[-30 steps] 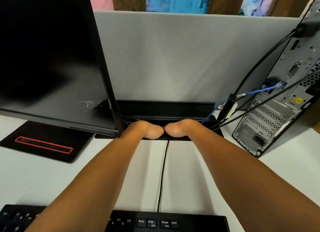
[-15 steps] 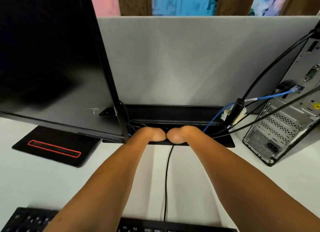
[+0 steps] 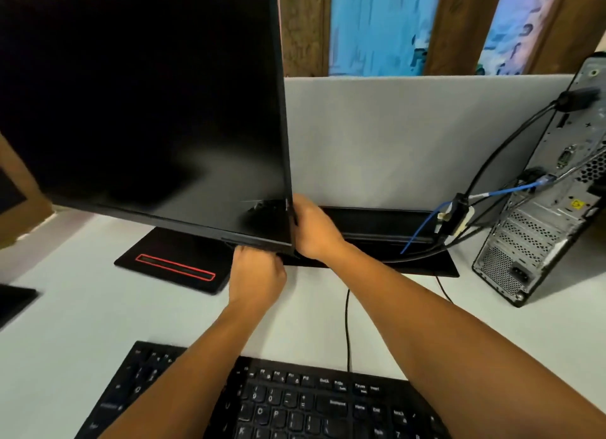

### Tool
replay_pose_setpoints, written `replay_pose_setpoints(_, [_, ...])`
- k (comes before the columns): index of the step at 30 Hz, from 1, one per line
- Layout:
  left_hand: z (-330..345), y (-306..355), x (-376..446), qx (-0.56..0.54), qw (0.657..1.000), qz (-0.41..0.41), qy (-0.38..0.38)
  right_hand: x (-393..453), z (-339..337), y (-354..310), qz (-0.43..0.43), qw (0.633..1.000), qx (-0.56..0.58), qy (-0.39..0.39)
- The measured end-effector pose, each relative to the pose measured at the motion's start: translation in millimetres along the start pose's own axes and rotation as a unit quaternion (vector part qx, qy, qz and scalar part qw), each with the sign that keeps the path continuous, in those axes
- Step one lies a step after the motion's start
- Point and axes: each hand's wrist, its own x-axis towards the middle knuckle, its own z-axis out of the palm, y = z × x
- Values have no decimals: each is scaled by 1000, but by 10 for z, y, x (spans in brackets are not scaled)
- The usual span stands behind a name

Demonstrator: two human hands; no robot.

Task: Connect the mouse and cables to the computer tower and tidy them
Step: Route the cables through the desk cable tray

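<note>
The computer tower (image 3: 541, 241) stands at the right with its rear panel turned toward me. Black cables (image 3: 501, 143) and a blue cable (image 3: 423, 225) run from its ports down into the black cable tray (image 3: 377, 222) at the desk's back edge. The black monitor (image 3: 147, 110) fills the left. My right hand (image 3: 314, 232) grips its right edge near the lower corner. My left hand (image 3: 259, 274) is curled against the bottom edge just under that corner. No mouse is in view.
A black keyboard (image 3: 295, 406) lies at the near edge, its thin cable (image 3: 347, 323) running back to the tray. The monitor's base (image 3: 170, 261) with a red outline sits on the white desk. A grey partition (image 3: 393, 136) closes off the back.
Both hands have come out of the cable tray and moved left onto the monitor's lower right corner. My view has pulled back and up, showing more of the keyboard.
</note>
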Motion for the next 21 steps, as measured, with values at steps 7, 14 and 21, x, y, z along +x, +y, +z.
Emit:
replay_pose_setpoints(7, [-164, -186, -167, -165, 976, -130, 59, -65, 110, -178, 93, 987, 98, -91])
replay_pose_setpoints(14, [76, 192, 8, -79, 994, 63, -36, -287, -624, 802, -6, 867, -494, -63])
replay_pose_setpoints(21, [387, 213, 272, -46, 966, 9, -255, -90, -629, 1156, -120, 740, -647, -140])
